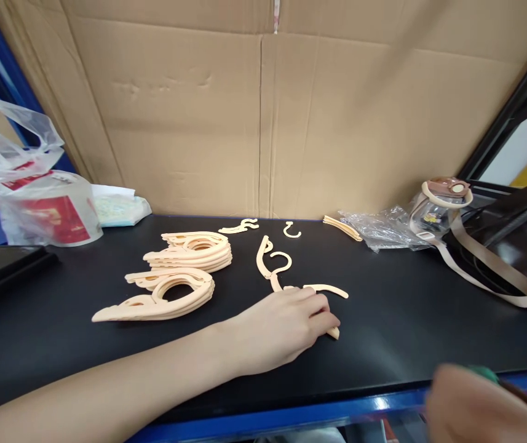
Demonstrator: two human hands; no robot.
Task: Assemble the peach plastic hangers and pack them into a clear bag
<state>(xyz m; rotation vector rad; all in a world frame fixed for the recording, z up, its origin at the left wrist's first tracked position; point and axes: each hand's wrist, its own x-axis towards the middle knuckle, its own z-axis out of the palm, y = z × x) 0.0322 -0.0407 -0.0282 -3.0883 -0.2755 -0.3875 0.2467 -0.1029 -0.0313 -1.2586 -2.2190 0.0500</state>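
Note:
My left hand [286, 323] lies on the black table [406, 320], its fingers closed around a beige plastic hanger piece [334, 333]. Another curved beige arm [328, 289] pokes out just past the fingers. A long curved piece with a hook [270, 261] lies right behind the hand. My right hand [479, 406] is blurred at the bottom right corner below the table edge, with something green [487, 373] at it; its fingers do not show. Two stacks of folded beige hangers [175, 277] sit to the left of my left hand.
A small hook [292, 231] and loose beige parts [239, 227] lie near the cardboard wall [263, 117]. A clear plastic bag [378, 229], a strapped water bottle [443, 206] and a dark bag are at the right. A plastic bag with a white-red package [42, 209] and a phone [0, 264] are at the left.

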